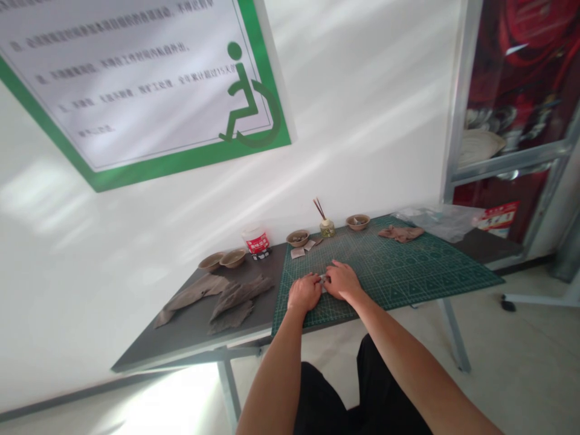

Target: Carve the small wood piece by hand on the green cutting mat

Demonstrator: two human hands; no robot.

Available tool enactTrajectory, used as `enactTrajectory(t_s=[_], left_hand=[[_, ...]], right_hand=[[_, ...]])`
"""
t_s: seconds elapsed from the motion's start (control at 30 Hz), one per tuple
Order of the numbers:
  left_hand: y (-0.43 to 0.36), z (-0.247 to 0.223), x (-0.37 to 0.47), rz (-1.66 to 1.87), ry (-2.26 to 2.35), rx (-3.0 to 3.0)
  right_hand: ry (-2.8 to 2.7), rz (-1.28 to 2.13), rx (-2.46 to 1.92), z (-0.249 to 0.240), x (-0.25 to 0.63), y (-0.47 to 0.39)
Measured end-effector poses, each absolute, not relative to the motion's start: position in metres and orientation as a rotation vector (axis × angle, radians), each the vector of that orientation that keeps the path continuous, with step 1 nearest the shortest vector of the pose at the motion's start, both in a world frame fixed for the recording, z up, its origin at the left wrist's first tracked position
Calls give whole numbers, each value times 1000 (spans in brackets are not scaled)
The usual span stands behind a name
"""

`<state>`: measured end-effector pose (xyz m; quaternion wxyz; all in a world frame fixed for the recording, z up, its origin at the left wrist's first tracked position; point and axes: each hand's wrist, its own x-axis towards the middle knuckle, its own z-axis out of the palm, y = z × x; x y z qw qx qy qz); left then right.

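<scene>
A small whitish piece (323, 285), too small to name, lies between my two hands on the green cutting mat (385, 266). My left hand (305, 293) is closed, its curled fingers at the left side of the piece. From the right, my right hand (343, 280) also closes on the piece, with its index finger reaching past it. Both hands rest low against the mat near its front edge, and they hide part of the piece. Beyond them lie several pale square pieces (298, 254) in front of a bowl (298, 238) with small things in it.
Brown cloths (240, 299) lie on the dark table (167, 341) at left, near two bowls (232, 258) and a red-and-white tub (257, 241). At the back stand a reed diffuser (327, 228) and another bowl (357, 222). A crumpled cloth (401, 234) and plastic bag (446, 222) lie right.
</scene>
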<state>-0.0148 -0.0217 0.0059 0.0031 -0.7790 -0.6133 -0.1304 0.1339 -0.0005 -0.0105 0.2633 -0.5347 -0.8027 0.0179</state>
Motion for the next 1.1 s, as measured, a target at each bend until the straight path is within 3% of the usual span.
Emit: enactTrajectory(t_s=[1.1], left_hand=[[-16, -1, -19, -390, -1870, -2443]], right_hand=[[-2259, 81, -1381, -9, 134, 3]])
